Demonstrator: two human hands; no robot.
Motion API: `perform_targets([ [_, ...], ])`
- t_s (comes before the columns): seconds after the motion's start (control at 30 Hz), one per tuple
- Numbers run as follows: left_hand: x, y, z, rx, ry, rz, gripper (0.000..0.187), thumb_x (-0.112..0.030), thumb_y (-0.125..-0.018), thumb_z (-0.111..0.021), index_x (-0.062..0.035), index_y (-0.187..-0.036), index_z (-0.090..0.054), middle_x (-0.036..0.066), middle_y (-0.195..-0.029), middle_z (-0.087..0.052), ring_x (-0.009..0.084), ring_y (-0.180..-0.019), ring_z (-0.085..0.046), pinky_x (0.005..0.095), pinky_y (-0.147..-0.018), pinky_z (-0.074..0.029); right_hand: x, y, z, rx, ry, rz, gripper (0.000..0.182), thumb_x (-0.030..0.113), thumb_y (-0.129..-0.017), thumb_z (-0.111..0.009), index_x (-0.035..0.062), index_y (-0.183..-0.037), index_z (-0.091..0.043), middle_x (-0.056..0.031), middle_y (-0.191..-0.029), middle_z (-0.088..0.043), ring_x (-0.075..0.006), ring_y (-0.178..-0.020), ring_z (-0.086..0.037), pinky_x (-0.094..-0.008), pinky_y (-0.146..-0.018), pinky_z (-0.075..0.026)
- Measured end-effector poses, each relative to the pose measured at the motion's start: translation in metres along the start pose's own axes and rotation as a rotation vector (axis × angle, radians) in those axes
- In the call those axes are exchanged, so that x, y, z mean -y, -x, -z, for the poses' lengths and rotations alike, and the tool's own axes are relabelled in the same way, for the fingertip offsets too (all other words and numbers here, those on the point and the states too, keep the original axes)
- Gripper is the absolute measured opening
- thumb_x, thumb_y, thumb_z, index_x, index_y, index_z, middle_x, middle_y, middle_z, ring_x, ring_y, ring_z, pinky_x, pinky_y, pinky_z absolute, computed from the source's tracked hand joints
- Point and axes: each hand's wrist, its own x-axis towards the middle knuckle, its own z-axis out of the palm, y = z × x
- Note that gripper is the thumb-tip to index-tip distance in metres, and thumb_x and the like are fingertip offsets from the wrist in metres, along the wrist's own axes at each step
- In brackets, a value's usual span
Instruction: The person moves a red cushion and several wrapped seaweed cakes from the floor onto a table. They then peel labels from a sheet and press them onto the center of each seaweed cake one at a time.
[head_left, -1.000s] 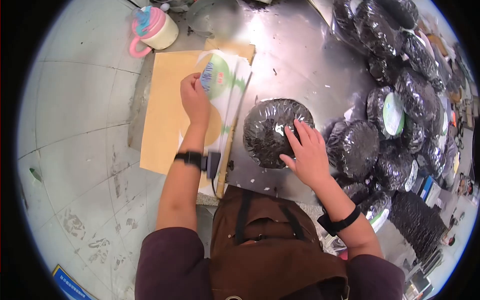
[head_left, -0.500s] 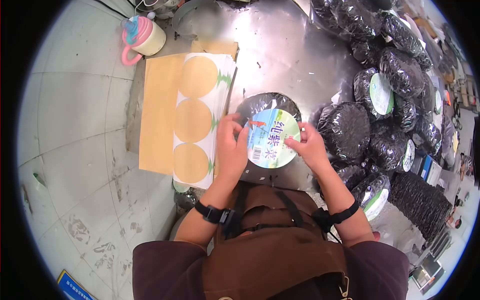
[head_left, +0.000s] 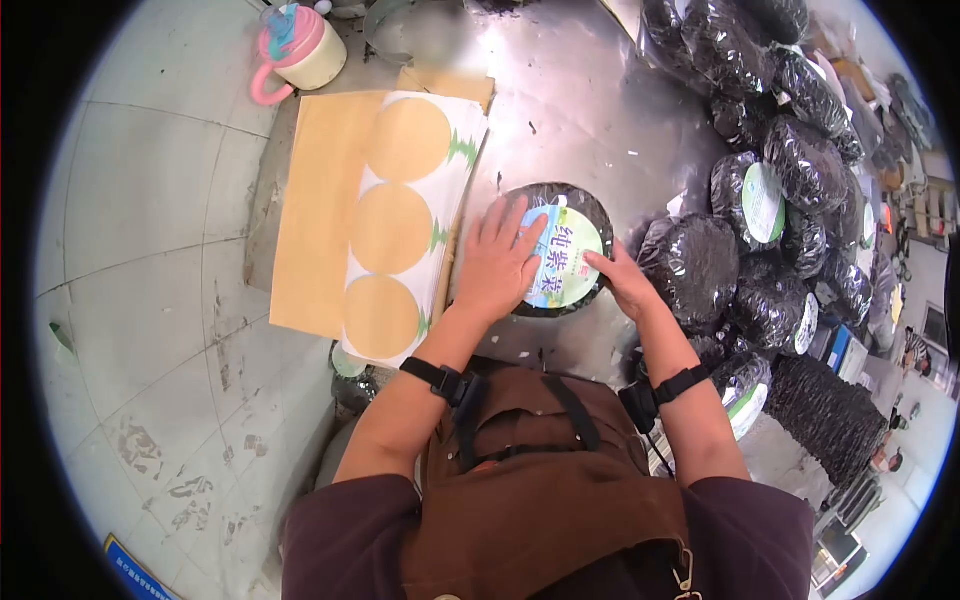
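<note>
A round, plastic-wrapped cake of dark dried seaweed lies on the metal table in front of me. On its top sits a round blue and green label with purple lettering. My left hand rests flat with spread fingers over the label's left part, hiding some of it. At the right edge, my right hand holds the pack's side, thumb on top by the label's rim and the other fingers partly hidden. Left of the pack, a stack of label sheets shows round tan backing where labels are gone.
Wrapped seaweed packs are heaped along the right, some labelled. A column of unwrapped dark seaweed cakes stands at lower right. A pink and cream cup is at the upper left, near a metal ring.
The label, earlier held at its edges by both hands over the pack, now lies on the pack's top. My left hand has flattened onto it; my right has shifted to the pack's side.
</note>
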Motion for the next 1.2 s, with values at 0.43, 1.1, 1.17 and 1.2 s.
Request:
perform_targets([
  [0.43,0.091,0.152,0.03,0.113,-0.375,0.461,0.08,-0.043,-0.076,-0.067,-0.0103,-0.142,-0.035,0.017,-0.15,-0.024,0.0358,-0.138,-0.02,0.0519,-0.111,-0.014,0.191,0.038,0.074,-0.362,0.183,0.577,0.062,0.037,-0.092,-0.055,-0.0002,-0.138,-0.038,-0.0188,-0.137,-0.044,-0.0279,-0.127,-0.042,-0.0391,-0.104,-0.035],
  [1.1,0.107,0.169,0.044,-0.51,-0.284,0.6,0.049,-0.027,-0.081,-0.067,0.0002,-0.12,-0.052,0.019,-0.119,-0.054,0.0349,-0.109,-0.051,0.0469,-0.092,-0.038,0.015,0.073,-0.036,-0.177,1.477,0.608,0.082,0.031,-0.07,-0.076,0.014,-0.141,-0.037,-0.0168,-0.15,-0.025,-0.0343,-0.138,-0.022,-0.0542,-0.109,-0.021],
  [1.17,0.102,0.169,0.057,-0.571,-0.299,0.691,0.051,-0.028,-0.08,-0.068,0.0008,-0.12,-0.052,0.019,-0.121,-0.053,0.035,-0.108,-0.052,0.0471,-0.092,-0.038,0.015,0.075,-0.038,-0.166,1.504,0.609,0.082,0.031,-0.07,-0.076,0.0138,-0.141,-0.037,-0.0168,-0.149,-0.025,-0.0346,-0.138,-0.023,-0.0544,-0.109,-0.021],
  [1.2,0.107,0.165,0.063,-0.638,-0.319,0.757,0.053,-0.028,-0.079,-0.069,0.0014,-0.12,-0.052,0.019,-0.122,-0.053,0.035,-0.108,-0.053,0.0474,-0.092,-0.038,0.016,0.072,-0.041,-0.179,1.517,0.616,0.083,0.031,-0.07,-0.076,0.0136,-0.141,-0.037,-0.0169,-0.149,-0.025,-0.0349,-0.138,-0.023,-0.0545,-0.109,-0.022],
])
